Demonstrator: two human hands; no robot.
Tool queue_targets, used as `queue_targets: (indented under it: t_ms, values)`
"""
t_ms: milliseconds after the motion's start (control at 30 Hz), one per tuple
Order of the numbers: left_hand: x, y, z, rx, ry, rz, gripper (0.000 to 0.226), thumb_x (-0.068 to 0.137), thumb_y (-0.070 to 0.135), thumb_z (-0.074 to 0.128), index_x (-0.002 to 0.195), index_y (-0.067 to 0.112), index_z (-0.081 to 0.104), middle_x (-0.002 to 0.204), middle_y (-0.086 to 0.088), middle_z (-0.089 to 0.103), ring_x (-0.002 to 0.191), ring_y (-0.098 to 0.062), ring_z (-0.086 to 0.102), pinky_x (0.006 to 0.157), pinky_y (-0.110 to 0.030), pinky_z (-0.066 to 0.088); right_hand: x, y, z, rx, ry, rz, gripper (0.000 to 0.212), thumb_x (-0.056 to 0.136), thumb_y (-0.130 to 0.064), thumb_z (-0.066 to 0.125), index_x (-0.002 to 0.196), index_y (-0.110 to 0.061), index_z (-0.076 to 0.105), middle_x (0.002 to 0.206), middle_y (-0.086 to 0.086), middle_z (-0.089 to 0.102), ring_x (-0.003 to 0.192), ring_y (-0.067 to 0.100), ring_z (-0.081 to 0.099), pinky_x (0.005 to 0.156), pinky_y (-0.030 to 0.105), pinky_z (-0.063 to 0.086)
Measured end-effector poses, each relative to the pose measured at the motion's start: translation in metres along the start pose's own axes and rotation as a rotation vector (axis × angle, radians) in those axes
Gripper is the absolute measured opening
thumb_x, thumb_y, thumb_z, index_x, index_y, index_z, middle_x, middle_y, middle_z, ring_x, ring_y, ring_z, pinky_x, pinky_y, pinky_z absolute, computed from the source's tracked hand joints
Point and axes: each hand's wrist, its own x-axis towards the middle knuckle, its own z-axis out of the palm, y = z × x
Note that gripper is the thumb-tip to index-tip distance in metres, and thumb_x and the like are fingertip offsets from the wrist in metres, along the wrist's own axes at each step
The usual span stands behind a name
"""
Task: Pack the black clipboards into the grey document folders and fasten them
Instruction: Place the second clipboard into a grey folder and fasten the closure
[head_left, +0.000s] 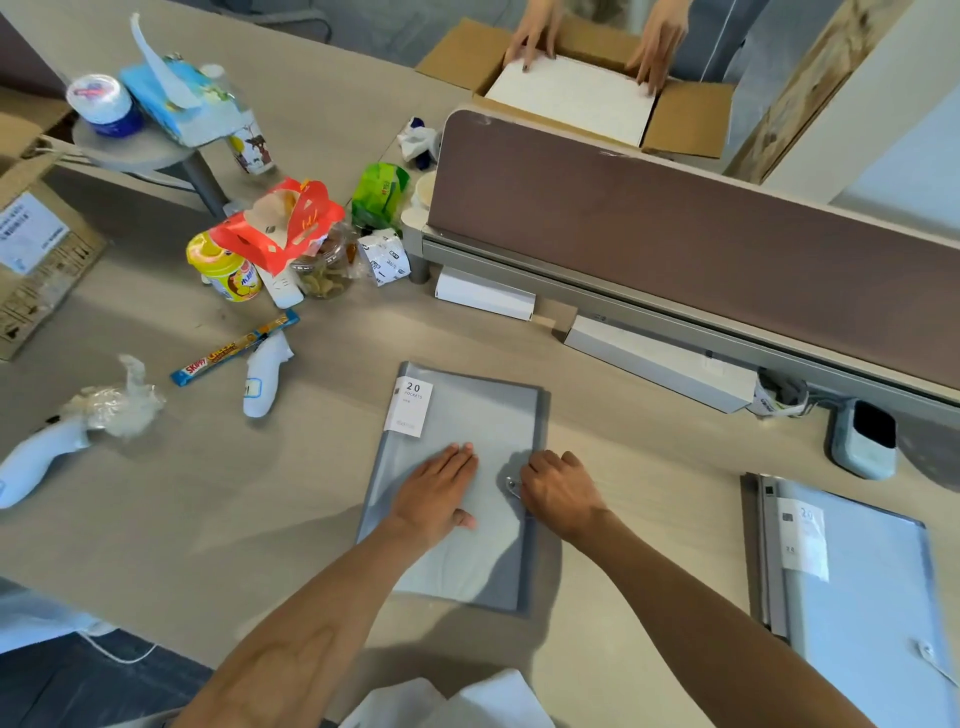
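A closed grey document folder (483, 415) with a white "20 pockets" label lies flat on the desk in front of me. My left hand (441, 493) presses flat on its cover, fingers together. My right hand (558, 493) is curled at the folder's right edge, fingertips on the small fastener (511, 486) there. A second grey folder (857, 597) lies at the right edge of the desk, closed, with its own fastener cord. No black clipboard is visible; whatever the folders hold is hidden.
Snacks, cups and a red paper box (280, 228) crowd the far left. White handheld devices (265, 374) lie on the left. A brown desk divider (675, 234) runs across the back; behind it another person's hands rest in a cardboard box (691, 119).
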Motion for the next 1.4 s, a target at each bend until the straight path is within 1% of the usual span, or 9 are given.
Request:
queue_targets:
  t_ms: [233, 367, 567, 700, 867, 1033, 1167, 1267, 1400]
  values:
    - [0.002, 0.000, 0.001, 0.063, 0.003, 0.000, 0.095, 0.076, 0.048, 0.071, 0.149, 0.005, 0.027, 0.160, -0.010, 0.021, 0.147, -0.029, 0.025, 0.118, -0.038, 0.023, 0.000, 0.006, 0.003, -0.120, 0.068, -0.217, 0.011, 0.065, -0.021, 0.073, 0.073, -0.017, 0.065, 0.069, 0.003, 0.062, 0.065, 0.025, 0.060, 0.055, 0.033, 0.044]
    - [0.004, -0.003, 0.006, 0.056, -0.011, -0.008, 0.091, 0.086, 0.046, 0.060, 0.153, 0.008, 0.010, 0.163, -0.008, 0.005, 0.151, -0.025, 0.005, 0.121, -0.036, 0.008, 0.000, 0.014, 0.004, -0.144, 0.052, -0.329, 0.022, 0.068, -0.027, 0.074, 0.085, -0.016, 0.065, 0.077, 0.004, 0.062, 0.068, 0.024, 0.059, 0.056, 0.033, 0.045]
    - [0.003, -0.002, 0.007, 0.083, -0.024, -0.016, 0.088, 0.091, 0.046, 0.054, 0.154, 0.008, 0.004, 0.164, -0.007, -0.001, 0.151, -0.023, -0.001, 0.122, -0.034, 0.003, -0.002, 0.013, 0.002, -0.176, 0.089, -0.405, 0.011, 0.076, -0.015, 0.055, 0.086, -0.015, 0.062, 0.078, 0.005, 0.061, 0.066, 0.022, 0.056, 0.057, 0.032, 0.045]
    - [0.003, 0.003, 0.002, 0.082, -0.042, -0.015, 0.087, 0.091, 0.041, 0.055, 0.153, 0.007, 0.004, 0.164, -0.008, -0.001, 0.151, -0.023, -0.001, 0.121, -0.032, 0.001, -0.003, 0.004, 0.006, -0.165, 0.098, -0.394, 0.011, 0.071, -0.014, 0.066, 0.080, -0.014, 0.060, 0.075, 0.006, 0.060, 0.065, 0.024, 0.057, 0.057, 0.033, 0.045]
    - [0.001, 0.002, 0.002, 0.072, -0.044, -0.005, 0.088, 0.090, 0.043, 0.055, 0.153, 0.008, 0.005, 0.164, -0.007, -0.001, 0.151, -0.022, -0.001, 0.121, -0.031, 0.000, -0.006, 0.000, 0.012, -0.016, 0.080, -0.220, 0.015, 0.068, -0.014, 0.072, 0.078, -0.013, 0.061, 0.072, 0.007, 0.063, 0.061, 0.026, 0.060, 0.051, 0.034, 0.045]
    - [-0.011, -0.006, 0.001, -0.040, 0.067, -0.056, 0.076, 0.090, 0.040, 0.059, 0.151, 0.010, 0.025, 0.163, -0.008, 0.012, 0.151, -0.025, 0.011, 0.123, -0.036, 0.011, -0.013, 0.007, 0.010, 0.190, -0.013, -0.037, 0.021, 0.089, -0.029, 0.049, 0.084, -0.012, 0.059, 0.086, 0.010, 0.066, 0.075, 0.032, 0.064, 0.060, 0.036, 0.048]
    - [-0.032, -0.021, -0.003, -0.119, 0.293, -0.397, 0.069, 0.084, 0.028, 0.067, 0.142, 0.002, 0.040, 0.154, -0.023, 0.030, 0.143, -0.038, 0.031, 0.115, -0.046, 0.029, -0.019, 0.005, 0.005, 0.579, -0.027, 0.338, 0.022, 0.091, -0.015, 0.046, 0.101, -0.006, 0.063, 0.101, 0.016, 0.062, 0.095, 0.036, 0.058, 0.079, 0.041, 0.048]
    - [-0.044, -0.026, -0.010, -0.300, 0.220, -0.651, 0.075, 0.090, 0.033, 0.060, 0.147, 0.000, 0.025, 0.156, -0.024, 0.023, 0.145, -0.035, 0.023, 0.116, -0.042, 0.025, -0.019, -0.001, 0.007, 0.825, -0.043, 0.543, 0.032, 0.084, -0.003, 0.045, 0.105, -0.005, 0.069, 0.107, 0.019, 0.064, 0.100, 0.035, 0.059, 0.089, 0.035, 0.047]
    - [-0.046, -0.019, -0.019, -0.449, 0.151, -0.665, 0.075, 0.085, 0.029, 0.065, 0.143, -0.001, 0.028, 0.147, -0.020, 0.037, 0.137, -0.036, 0.033, 0.110, -0.040, 0.029, -0.022, -0.014, 0.009, 1.035, -0.066, 0.661, 0.039, 0.080, 0.001, 0.044, 0.109, -0.006, 0.068, 0.112, 0.018, 0.066, 0.101, 0.035, 0.062, 0.084, 0.032, 0.051]
